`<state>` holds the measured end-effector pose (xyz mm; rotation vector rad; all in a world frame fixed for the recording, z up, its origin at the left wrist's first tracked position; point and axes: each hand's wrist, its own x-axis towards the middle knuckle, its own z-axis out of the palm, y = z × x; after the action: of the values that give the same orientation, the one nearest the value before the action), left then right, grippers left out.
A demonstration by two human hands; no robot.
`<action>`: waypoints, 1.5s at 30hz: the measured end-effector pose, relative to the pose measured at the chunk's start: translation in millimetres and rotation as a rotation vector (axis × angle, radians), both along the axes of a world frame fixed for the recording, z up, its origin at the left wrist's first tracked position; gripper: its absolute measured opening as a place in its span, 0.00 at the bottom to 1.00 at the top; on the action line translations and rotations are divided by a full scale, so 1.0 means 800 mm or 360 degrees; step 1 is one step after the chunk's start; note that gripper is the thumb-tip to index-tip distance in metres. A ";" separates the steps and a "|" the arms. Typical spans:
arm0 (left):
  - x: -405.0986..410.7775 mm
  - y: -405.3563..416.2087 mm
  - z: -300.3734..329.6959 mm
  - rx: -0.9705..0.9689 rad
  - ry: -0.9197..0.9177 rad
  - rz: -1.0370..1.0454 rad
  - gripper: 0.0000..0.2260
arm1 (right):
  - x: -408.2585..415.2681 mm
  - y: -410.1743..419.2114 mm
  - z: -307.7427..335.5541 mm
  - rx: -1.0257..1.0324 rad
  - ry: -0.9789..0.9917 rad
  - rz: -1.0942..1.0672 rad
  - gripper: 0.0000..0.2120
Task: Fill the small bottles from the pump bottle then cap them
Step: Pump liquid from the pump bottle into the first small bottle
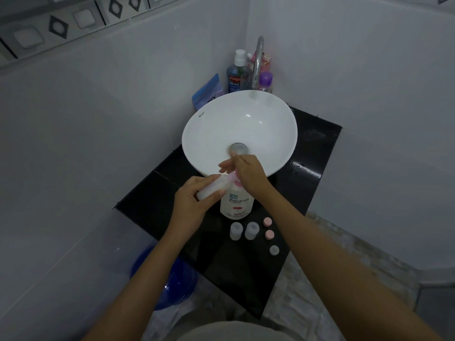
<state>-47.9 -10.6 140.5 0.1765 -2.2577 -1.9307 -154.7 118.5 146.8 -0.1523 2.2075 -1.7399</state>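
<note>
A white pump bottle [236, 203] with a pink pump head stands on the black counter [310, 153] in front of the basin. My left hand [194, 203] grips a small translucent bottle [211, 189], tilted with its mouth up against the pump's nozzle. My right hand [248, 173] rests on top of the pink pump head and hides most of it. Two more small bottles [236, 230] [251, 230] stand uncapped on the counter below the pump bottle. Beside them lie two pink caps [267, 221] [269, 234] and one whitish cap [274, 250].
A white bowl basin [209, 134] with a chrome tap [258, 60] sits behind the pump bottle. A mouthwash bottle [235, 75], a purple-capped bottle [265, 82] and a blue pouch [208, 91] crowd the back corner. A blue bucket [182, 286] stands on the floor, lower left.
</note>
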 end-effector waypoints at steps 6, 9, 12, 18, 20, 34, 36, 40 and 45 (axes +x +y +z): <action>-0.002 0.000 0.008 -0.0041 0.0034 0.0015 0.17 | -0.005 0.006 0.020 -0.0036 0.0109 0.0114 0.21; -0.003 -0.001 0.010 -0.0045 0.0039 0.0009 0.17 | -0.002 0.003 0.018 -0.0092 0.0121 0.0040 0.21; -0.002 -0.001 0.006 -0.0049 0.0016 0.0006 0.17 | -0.001 0.001 0.010 -0.0064 0.0088 -0.0013 0.21; 0.000 0.001 0.003 -0.0012 -0.0027 -0.0003 0.17 | 0.001 0.001 0.002 0.0054 0.0050 0.0007 0.21; -0.002 0.000 0.008 0.0007 -0.0004 -0.0007 0.17 | -0.004 0.003 0.012 0.0031 0.0067 0.0062 0.21; -0.002 -0.004 -0.003 -0.0048 -0.0068 -0.0030 0.17 | -0.002 0.002 -0.008 0.0058 0.0041 0.0016 0.22; -0.003 -0.005 0.000 -0.0060 -0.0026 -0.0038 0.17 | -0.004 0.004 -0.002 0.0057 0.0044 0.0060 0.21; -0.006 -0.011 0.006 -0.0169 0.0072 -0.0013 0.19 | -0.008 0.007 0.009 -0.0074 0.0061 0.0121 0.19; -0.008 -0.015 0.006 -0.0429 0.0093 -0.0044 0.22 | -0.009 0.005 0.012 -0.0067 0.0054 0.0101 0.19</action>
<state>-54.4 -22.4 145.4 0.0536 -2.4611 -1.5979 -162.2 122.2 156.3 -0.2609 2.1661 -1.7624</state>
